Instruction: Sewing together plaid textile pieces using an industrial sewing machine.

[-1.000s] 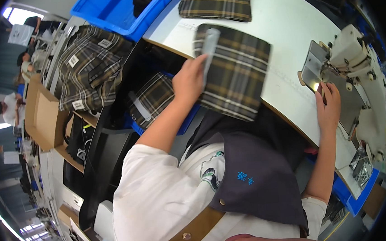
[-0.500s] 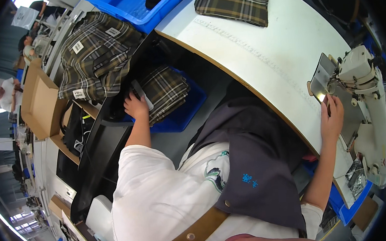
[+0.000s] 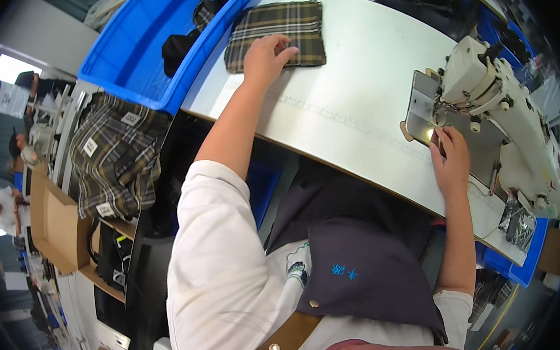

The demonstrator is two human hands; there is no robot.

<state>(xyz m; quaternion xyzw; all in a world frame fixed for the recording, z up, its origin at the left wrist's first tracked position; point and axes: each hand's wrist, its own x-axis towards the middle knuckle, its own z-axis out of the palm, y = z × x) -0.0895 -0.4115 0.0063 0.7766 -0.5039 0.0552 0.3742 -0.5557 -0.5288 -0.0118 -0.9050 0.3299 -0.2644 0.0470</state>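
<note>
My left hand (image 3: 267,60) reaches over the near edge of a flat stack of brown and black plaid cloth pieces (image 3: 305,31) at the far left of the white table. Its fingers curve with the thumb apart, and nothing shows between them. By the lit needle area of a white sewing machine (image 3: 515,107), my right hand (image 3: 451,155) rests near the front edge of the metal plate (image 3: 419,103). Its fingers are drawn together; whatever they pinch, if anything, is too small to make out.
A large blue bin (image 3: 129,52) with dark cloth stands beyond the table's left end. More labelled plaid cloth (image 3: 117,155) is heaped at left, above an open cardboard box (image 3: 57,222). Another blue bin (image 3: 532,247) with a clear packet beside it is at right.
My left hand has left the plaid bundle in the low blue bin and moved up onto the cloth stack on the table. My right hand stays by the machine. The view has shifted.
</note>
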